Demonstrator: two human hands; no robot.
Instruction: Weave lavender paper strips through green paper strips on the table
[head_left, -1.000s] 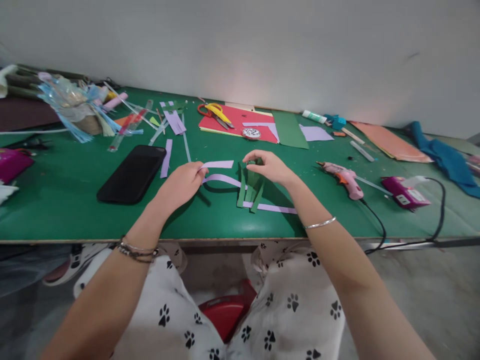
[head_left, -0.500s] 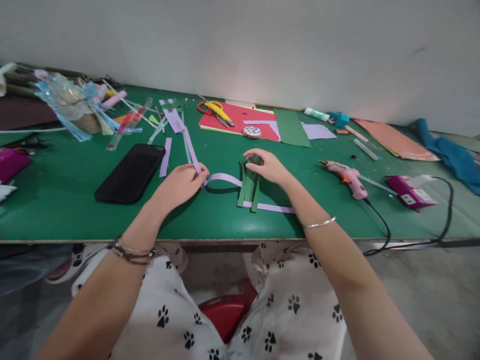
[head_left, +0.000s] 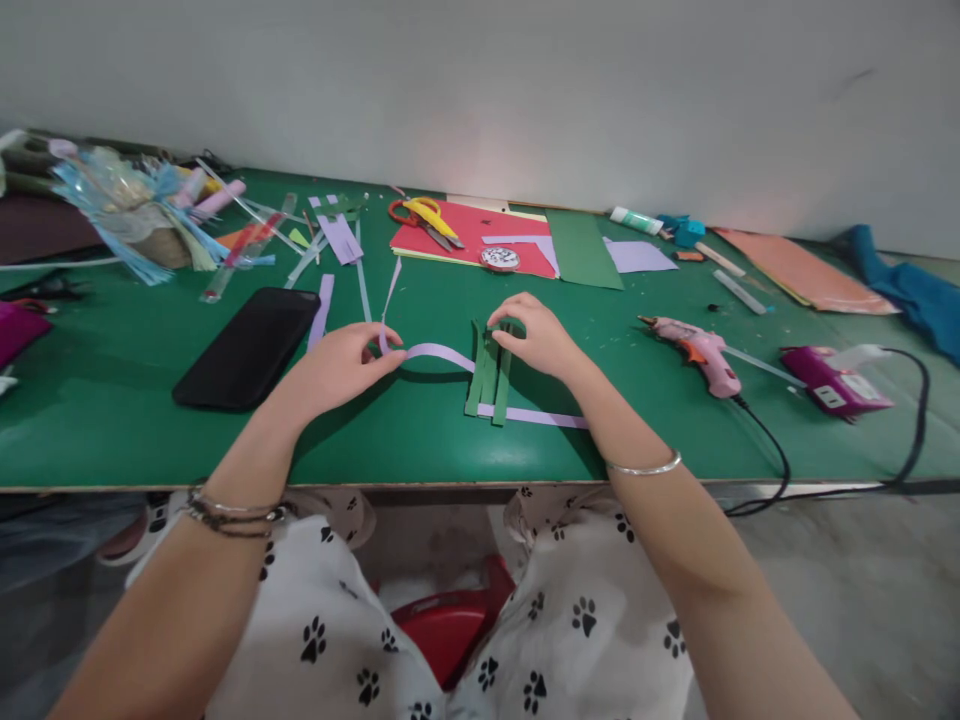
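My left hand [head_left: 341, 368] pinches a light purple paper strip [head_left: 441, 352], whose free end curls upward beyond the fingertips. The strip arches above the table and meets several green paper strips [head_left: 489, 378] standing side by side. Over the upper ends of these green strips, my right hand [head_left: 536, 338] has its thumb and fingers curled around them; the exact contact is partly hidden. A second purple paper strip [head_left: 547, 417] crosses the lower ends of the green strips and runs right, beneath my right forearm.
A black phone [head_left: 247, 348] lies left of my left hand. Scissors [head_left: 426, 220] rest on red paper [head_left: 465, 235] at the back. To the right are a pink glue gun [head_left: 697, 355] and a purple power socket [head_left: 836, 380] with a black cable. Craft scraps clutter the far left.
My left hand has shifted slightly left along the purple strip. The strip's free end now curls upright instead of leaning left. My right hand stays at the green strips.
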